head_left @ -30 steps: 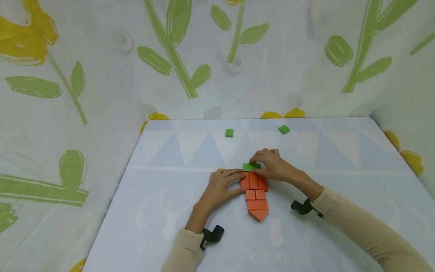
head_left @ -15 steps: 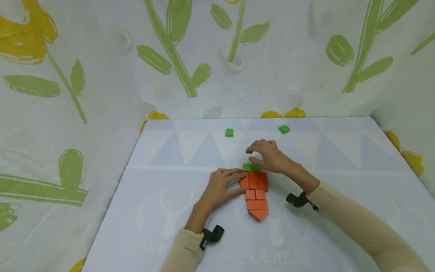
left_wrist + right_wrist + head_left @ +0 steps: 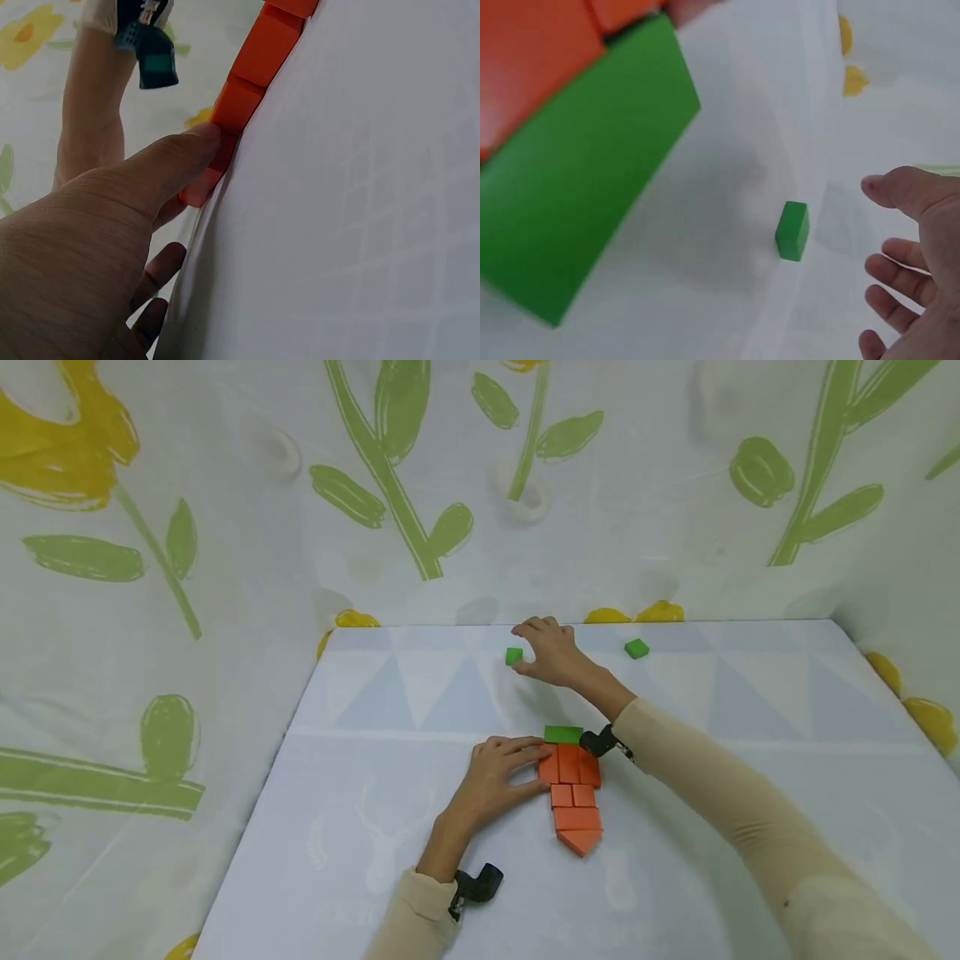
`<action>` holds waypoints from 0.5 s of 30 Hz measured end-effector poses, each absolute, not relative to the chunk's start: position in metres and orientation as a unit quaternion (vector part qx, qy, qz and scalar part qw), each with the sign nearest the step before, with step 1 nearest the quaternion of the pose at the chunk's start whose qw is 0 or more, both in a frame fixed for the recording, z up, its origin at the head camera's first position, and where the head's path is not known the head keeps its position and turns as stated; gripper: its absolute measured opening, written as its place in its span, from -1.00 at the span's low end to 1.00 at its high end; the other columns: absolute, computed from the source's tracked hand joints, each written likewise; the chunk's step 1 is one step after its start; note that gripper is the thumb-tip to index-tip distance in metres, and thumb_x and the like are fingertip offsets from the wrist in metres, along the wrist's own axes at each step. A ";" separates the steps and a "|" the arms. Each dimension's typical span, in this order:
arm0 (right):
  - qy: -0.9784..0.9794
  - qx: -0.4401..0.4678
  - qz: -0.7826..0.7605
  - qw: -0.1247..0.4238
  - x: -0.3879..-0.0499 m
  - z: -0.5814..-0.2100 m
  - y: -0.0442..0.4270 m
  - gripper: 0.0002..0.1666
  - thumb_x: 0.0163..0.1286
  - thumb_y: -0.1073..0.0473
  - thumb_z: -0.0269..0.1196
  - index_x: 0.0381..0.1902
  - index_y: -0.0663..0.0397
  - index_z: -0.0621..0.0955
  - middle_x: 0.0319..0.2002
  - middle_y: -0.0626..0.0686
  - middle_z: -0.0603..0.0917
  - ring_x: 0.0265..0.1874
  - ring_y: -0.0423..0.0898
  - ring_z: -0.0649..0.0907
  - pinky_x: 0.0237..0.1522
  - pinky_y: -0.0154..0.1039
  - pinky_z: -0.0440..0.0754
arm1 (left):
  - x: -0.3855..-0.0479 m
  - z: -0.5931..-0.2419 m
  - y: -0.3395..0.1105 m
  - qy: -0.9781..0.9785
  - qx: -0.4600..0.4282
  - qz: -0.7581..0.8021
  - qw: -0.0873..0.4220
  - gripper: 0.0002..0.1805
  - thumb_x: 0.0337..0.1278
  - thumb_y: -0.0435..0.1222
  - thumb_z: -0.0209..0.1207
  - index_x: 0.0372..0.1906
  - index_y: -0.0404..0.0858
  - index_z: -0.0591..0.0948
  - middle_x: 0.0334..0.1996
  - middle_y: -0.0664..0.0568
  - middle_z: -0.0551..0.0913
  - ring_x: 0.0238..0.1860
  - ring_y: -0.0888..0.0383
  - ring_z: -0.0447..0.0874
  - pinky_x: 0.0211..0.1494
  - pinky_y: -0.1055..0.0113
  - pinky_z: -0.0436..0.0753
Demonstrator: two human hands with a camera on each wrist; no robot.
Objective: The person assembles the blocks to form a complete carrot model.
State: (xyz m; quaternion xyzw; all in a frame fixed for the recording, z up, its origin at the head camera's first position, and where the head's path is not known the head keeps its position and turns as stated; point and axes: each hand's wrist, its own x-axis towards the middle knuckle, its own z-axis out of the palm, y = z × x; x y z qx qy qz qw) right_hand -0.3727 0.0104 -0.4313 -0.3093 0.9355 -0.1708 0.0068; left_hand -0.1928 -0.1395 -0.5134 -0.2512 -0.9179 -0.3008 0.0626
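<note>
My left hand (image 3: pixel 491 777) holds the left orange block (image 3: pixel 548 766) of a flat shape between thumb and index finger. In the left wrist view, the thumb (image 3: pixel 169 169) lies against the row of orange blocks (image 3: pixel 268 49). A long green block (image 3: pixel 563 734) lies along the far side of the orange ones. Farther back, my right hand (image 3: pixel 553 653) reaches over the table with fingers spread and nothing in them. Close to its thumb and fingertips is a small green block (image 3: pixel 513 657), which stands apart from the hand in the right wrist view (image 3: pixel 792 231).
Another small green block (image 3: pixel 637 648) lies near the back edge, right of the right hand. A patterned white table (image 3: pixel 360 693) bears everything. Flower-printed sheets (image 3: pixel 247 543) hang behind and to the sides. The right sleeve (image 3: pixel 720 777) passes over the table.
My right hand has left the long green block and moved toward the back, up to the small green block. My left hand has stayed at the orange blocks.
</note>
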 end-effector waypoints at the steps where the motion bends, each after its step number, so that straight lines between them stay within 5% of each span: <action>1: 0.939 -0.302 -0.164 0.017 -0.377 -0.433 0.007 -0.27 0.33 -0.05 0.38 0.36 0.12 0.46 0.34 0.16 0.42 0.34 0.20 0.30 0.21 0.25 0.26 | -0.192 -0.514 -0.139 -0.918 -0.251 -0.302 0.063 -0.46 0.23 0.07 0.30 0.30 0.09 0.60 0.32 0.22 0.50 0.21 0.11 0.43 0.20 0.00 0.33; 8: 0.950 -0.275 -0.126 0.074 -0.397 -0.446 -0.003 -0.30 0.34 -0.05 0.38 0.35 0.09 0.48 0.35 0.15 0.42 0.35 0.19 0.30 0.24 0.25 0.20 | -0.191 -0.513 -0.137 -0.913 -0.255 -0.311 0.069 -0.47 0.23 0.05 0.31 0.29 0.08 0.61 0.31 0.20 0.52 0.22 0.11 0.42 0.21 0.00 0.34; 15: 0.947 -0.290 -0.109 0.081 -0.402 -0.455 -0.004 -0.54 0.42 0.11 0.30 0.25 0.06 0.59 0.22 0.11 0.55 0.21 0.12 0.43 0.21 0.19 0.24 | -0.192 -0.512 -0.140 -0.919 -0.255 -0.293 0.069 -0.48 0.23 0.06 0.30 0.28 0.08 0.61 0.33 0.21 0.50 0.21 0.13 0.43 0.19 0.04 0.34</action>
